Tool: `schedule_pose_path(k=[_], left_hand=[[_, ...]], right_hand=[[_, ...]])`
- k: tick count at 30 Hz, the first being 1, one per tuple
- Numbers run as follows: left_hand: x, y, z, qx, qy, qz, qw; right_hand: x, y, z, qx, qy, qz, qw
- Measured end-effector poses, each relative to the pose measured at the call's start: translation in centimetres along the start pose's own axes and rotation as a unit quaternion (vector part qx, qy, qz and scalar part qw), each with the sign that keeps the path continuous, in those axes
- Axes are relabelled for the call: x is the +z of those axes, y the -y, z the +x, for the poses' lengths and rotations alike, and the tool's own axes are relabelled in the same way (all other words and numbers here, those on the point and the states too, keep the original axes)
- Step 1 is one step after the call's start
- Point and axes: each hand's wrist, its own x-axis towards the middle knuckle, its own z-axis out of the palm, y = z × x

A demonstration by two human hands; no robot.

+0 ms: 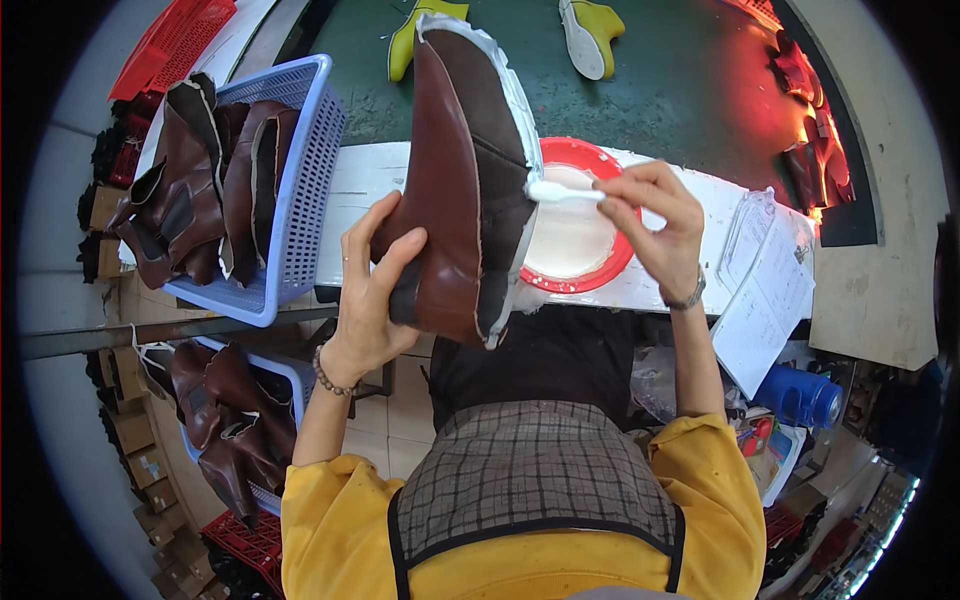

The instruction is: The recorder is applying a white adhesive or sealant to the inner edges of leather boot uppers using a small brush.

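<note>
My left hand (372, 285) grips a brown leather boot upper (440, 210) at its lower left, thumb on the outer face. White paste coats the upper's right-hand edge, and its dark lining shows. Between the fingers and thumb of my right hand (655, 215) is a small brush (572, 193), its whitened head touching that edge about midway. Behind the brush, a red bowl (622, 262) of white paste (568, 245) sits on the white-covered table edge; the boot upper hides part of its left side.
On the left, a blue basket (310, 180) holds several brown uppers; another basket (302, 385) with more stands below. Yellow shoe lasts (598, 38) lie on the green table (680, 110). Brown boots (815, 150) sit under red light. Papers (765, 300) overhang near a blue bottle (800, 396).
</note>
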Motion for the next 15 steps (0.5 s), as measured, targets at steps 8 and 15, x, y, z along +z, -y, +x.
schedule_pose_path(k=[8,15], left_hand=[[0.9,-0.3,1.7,0.002,-0.008,0.050,0.999],[1.4,0.1,3.4,-0.021,-0.044,0.019,0.999]], right_hand=[[-0.1,-0.1,0.1,0.033,-0.048,-0.019,0.998],[0.4,0.4,-1.3,-0.005,-0.003,0.036,0.999]])
